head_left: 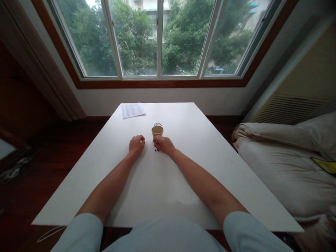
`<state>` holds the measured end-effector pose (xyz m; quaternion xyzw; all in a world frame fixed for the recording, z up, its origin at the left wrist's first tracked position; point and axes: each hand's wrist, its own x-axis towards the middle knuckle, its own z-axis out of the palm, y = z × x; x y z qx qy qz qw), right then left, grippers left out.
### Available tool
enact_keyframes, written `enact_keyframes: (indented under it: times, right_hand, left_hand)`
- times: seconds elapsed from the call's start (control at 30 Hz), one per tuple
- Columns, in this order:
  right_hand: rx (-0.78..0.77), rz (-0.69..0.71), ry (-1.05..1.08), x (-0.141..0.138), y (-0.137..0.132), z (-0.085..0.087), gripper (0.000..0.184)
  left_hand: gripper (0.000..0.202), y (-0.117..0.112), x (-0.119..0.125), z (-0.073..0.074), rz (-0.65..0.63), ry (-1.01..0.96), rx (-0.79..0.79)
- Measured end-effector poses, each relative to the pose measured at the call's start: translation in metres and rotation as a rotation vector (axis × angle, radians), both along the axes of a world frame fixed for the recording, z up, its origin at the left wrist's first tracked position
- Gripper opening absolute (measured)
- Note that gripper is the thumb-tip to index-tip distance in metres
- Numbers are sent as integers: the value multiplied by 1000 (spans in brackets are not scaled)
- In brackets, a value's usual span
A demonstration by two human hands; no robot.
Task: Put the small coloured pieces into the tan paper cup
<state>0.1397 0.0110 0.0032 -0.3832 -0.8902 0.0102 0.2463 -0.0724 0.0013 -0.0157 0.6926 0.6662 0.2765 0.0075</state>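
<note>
Both my forearms stretch out over a white table point(202, 169). My left hand point(136, 144) rests on the tabletop with its fingers curled in; whatever they hold is hidden. My right hand point(163, 144) lies just in front of a small tan paper cup point(157, 131), fingers bent down and pinched over a few tiny dark bits point(157, 150) on the table. The cup stands upright, and a small dark ring-like thing point(157, 124) sits right behind it.
A sheet of printed paper point(133, 110) lies at the table's far left corner. A bed with rumpled bedding point(293, 162) stands close on the right. A big window point(159, 34) fills the far wall. Dark wooden floor with cables point(10, 173) lies to the left.
</note>
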Motion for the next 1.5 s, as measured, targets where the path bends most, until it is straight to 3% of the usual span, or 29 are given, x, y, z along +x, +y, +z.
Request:
enact_keyframes:
  times: [0.27,0.7,1.17,1.5]
  right_hand:
    - [160,-31,130,2,-3,4,28]
    - [200,-105,357,9,3,7,31]
    - [245,-178,270,13,2,9,39]
    - [234,-209,280,13,0,9,34]
  left_hand:
    - [17,-2,3,5,-24,-59,-2]
    - [15,-1,5,4,-49,-84,19]
    - [15,-5,9,7,-89,-133,63]
    - [19,-12,26,15,-203,-356,58]
